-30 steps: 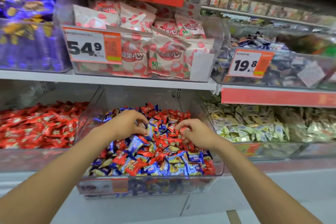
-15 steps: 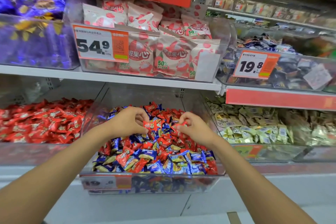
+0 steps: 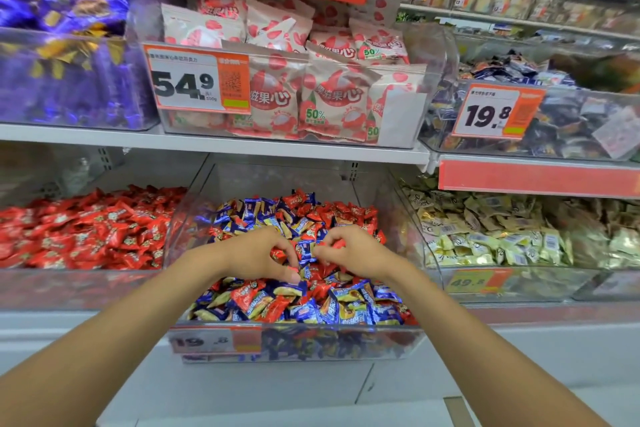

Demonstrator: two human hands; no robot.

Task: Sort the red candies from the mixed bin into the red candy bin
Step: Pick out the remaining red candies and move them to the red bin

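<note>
Red candies lie scattered among blue candies all through the mixed bin, which sits in the middle of the lower shelf, and both hands are down over the centre of the heap. The left hand has its fingers curled inward and its thumb pressed down, pinching what looks like a red candy. The right hand mirrors it just beside, with its fingers bent round a second red wrapper, though how much each hand holds is partly hidden. The red candy bin stands directly at 9 o'clock from the hands, touching the mixed bin's left wall and filled with red wrappers. That sideways relation decides the coming move: the left hand is plainly the nearer one and would only need to carry across the shared wall, while the right hand would have to cross over the left forearm or hand its piece over. More red candies remain at 12 o'clock and 6 o'clock of the fingers, lying at every angle, so the sorting looks far from finished.
</note>
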